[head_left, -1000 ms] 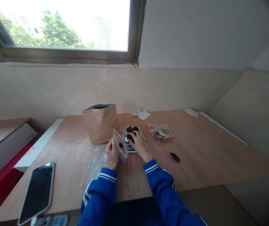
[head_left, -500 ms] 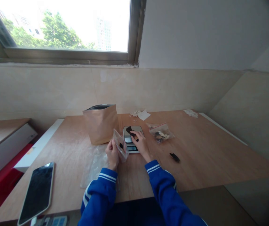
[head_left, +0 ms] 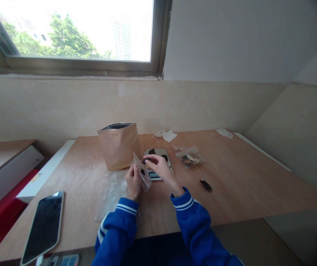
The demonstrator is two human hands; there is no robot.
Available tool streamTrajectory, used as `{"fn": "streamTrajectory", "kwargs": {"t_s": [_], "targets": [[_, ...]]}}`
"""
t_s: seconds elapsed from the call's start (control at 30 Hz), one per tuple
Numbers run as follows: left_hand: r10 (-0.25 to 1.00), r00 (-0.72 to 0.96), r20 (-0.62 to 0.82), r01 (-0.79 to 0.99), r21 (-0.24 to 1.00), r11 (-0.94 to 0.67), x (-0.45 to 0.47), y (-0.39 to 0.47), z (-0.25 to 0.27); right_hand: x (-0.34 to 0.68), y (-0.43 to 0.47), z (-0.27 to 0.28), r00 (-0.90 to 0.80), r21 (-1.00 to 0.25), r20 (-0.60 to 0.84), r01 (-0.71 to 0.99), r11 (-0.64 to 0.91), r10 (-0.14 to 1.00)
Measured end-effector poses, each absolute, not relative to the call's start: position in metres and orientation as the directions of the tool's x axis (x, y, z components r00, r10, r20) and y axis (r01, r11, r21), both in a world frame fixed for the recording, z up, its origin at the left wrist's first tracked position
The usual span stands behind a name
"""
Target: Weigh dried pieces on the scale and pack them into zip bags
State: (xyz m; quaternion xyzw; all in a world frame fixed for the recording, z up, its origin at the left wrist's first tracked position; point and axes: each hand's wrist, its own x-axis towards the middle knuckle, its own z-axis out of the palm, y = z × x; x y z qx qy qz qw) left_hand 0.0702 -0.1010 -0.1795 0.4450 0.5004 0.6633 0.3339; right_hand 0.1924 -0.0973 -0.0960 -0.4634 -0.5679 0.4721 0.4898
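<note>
Two hands are seen at work near the middle of the wooden table. A small clear pouch is held upright by the left hand, which is closed around its lower edge, and the pouch mouth is turned toward one o'clock. The right hand is pinched on a dark piece, which is now held right at the pouch mouth; a second ago that hand was pressed down on the dark pieces lying on the small scale, and half a second ago it was closing on one of them there. So one piece has been lifted off the scale and carried toward nine o'clock, to the pouch, and it is judged that the piece is about to be dropped in, though it is not yet seen inside. A dark piece or two are left on the scale pan, just at twelve o'clock of the right hand. A brown paper bag stands open at eleven o'clock of the hands, a clear bag with a red strip lies at two o'clock, a small dark object lies at four o'clock, and a phone lies face up at eight o'clock near the table edge.
</note>
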Motion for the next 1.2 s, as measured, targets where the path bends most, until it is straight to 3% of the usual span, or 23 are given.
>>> {"fn": "streamTrajectory", "kwargs": {"t_s": [0.1, 0.2, 0.27, 0.43, 0.7, 0.93, 1.07, 1.2], "targets": [[0.891, -0.371, 0.262, 0.019, 0.961, -0.275, 0.071, -0.102, -0.178, 0.192, -0.101, -0.087, -0.066, -0.993, 0.117, -0.001, 0.117, 0.991], [0.895, -0.362, 0.261, 0.02, 0.962, -0.273, 0.071, -0.102, -0.178, 0.194, -0.102, -0.08, -0.154, -0.985, 0.066, -0.168, 0.04, 0.986], [0.897, -0.357, 0.262, 0.017, 0.962, -0.274, 0.071, -0.101, -0.179, 0.195, -0.1, -0.082, -0.197, -0.984, 0.023, -0.176, -0.013, 0.98], [0.898, -0.362, 0.252, -0.001, 0.963, -0.27, 0.071, -0.1, -0.184, 0.19, -0.094, -0.099, -0.036, -0.988, 0.089, 0.124, 0.093, 0.995], [0.91, -0.313, 0.273, -0.041, 0.953, -0.3, 0.072, -0.101, -0.189, 0.168, -0.09, -0.101, 0.026, -0.874, 0.254, 0.435, 0.217, 0.967], [0.896, -0.367, 0.249, -0.061, 0.955, -0.29, 0.072, -0.101, -0.185, 0.158, -0.084, -0.102, -0.037, -0.814, 0.43, 0.416, 0.405, 0.902], [0.874, -0.438, 0.208, -0.09, 0.958, -0.273, 0.072, -0.099, -0.183, 0.176, -0.064, -0.116, 0.04, -0.696, 0.573, 0.551, 0.461, 0.818], [0.883, -0.436, 0.173, -0.109, 0.964, -0.243, 0.072, -0.098, -0.183, 0.2, -0.041, -0.146, -0.065, -0.547, 0.534, 0.734, 0.403, 0.843]]}}
